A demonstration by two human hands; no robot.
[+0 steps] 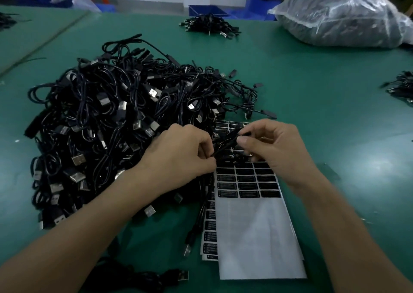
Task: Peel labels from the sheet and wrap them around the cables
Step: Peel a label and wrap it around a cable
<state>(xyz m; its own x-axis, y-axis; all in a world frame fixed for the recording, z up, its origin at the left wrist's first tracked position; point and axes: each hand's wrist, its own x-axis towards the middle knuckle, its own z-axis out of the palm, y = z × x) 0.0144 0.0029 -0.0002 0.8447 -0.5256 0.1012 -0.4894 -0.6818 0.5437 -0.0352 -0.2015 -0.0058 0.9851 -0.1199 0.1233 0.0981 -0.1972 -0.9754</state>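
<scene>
Pinching one cable (225, 142) taut just above the label sheet (257, 225) with left hand (178, 156) and right hand (274, 149) both curled tight on it: keep tension, wrap square, press sticky ends flush.

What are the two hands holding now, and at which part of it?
One black cable, above the label sheet. The left hand pinches its lower stretch; the right hand pinches it further up. Whether a label is on it cannot be told.
</scene>
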